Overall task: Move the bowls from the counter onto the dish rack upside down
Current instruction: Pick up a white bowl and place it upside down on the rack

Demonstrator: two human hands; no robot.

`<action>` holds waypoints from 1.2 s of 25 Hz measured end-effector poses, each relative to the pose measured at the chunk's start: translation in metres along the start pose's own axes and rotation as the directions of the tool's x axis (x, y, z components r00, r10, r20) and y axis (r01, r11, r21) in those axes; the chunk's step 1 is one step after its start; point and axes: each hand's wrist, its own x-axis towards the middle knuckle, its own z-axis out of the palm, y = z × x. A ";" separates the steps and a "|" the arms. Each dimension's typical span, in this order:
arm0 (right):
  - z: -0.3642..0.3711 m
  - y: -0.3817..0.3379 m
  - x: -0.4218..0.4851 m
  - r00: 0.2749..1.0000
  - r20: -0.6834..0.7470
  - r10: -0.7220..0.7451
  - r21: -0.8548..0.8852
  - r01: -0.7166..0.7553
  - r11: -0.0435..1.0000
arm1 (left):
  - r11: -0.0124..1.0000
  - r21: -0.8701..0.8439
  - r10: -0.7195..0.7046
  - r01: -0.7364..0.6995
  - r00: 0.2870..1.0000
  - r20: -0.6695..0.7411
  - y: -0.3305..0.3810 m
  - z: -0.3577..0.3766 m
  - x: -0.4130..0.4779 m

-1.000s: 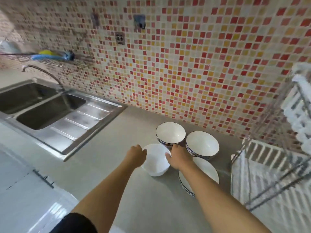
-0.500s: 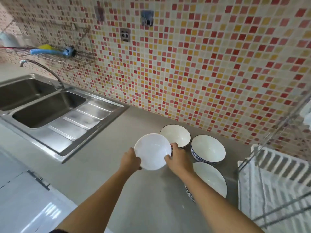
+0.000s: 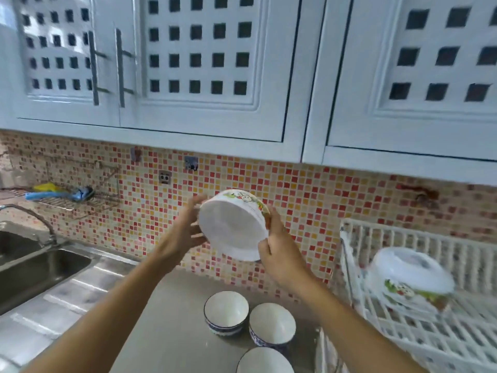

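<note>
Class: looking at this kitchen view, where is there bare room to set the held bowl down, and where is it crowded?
Free: the dish rack grid in front of and left of the upturned bowl already there; also the counter between the sink's drainboard and the three bowls. Crowded: the counter right beside the rack, where those bowls cluster closely.

Above me hang white lattice-front cabinets (image 3: 204,63) over a red-and-yellow mosaic backsplash (image 3: 309,189), with a steel sink (image 3: 40,267), its faucet (image 3: 32,219), and a wall-mounted wire shelf (image 3: 67,200) to my left.
</note>
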 end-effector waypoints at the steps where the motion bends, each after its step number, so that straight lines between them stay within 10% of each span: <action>1: -0.027 -0.005 -0.008 0.998 -0.041 -0.050 -0.074 0.047 0.996 | 0.998 0.006 0.067 -0.067 0.995 0.071 0.023 0.012 0.003; 8: -0.184 0.018 -0.077 0.948 -0.176 -0.265 -0.523 0.138 0.841 | 0.840 0.312 0.217 -0.443 0.803 0.554 0.111 0.137 -0.011; 16: -0.264 0.118 -0.155 0.995 0.031 0.094 0.006 -0.094 0.996 | 0.762 0.331 0.233 -0.556 0.713 0.661 0.061 0.257 -0.024; 21: -0.274 0.157 -0.156 0.970 0.127 0.209 -0.268 -0.169 0.949 | 0.494 0.516 0.184 -0.700 0.664 0.725 0.024 0.293 -0.032; 30: -0.257 0.174 -0.148 0.967 0.187 0.171 -0.439 -0.073 0.896 | 0.374 0.599 0.121 -0.708 0.678 0.725 0.000 0.306 -0.030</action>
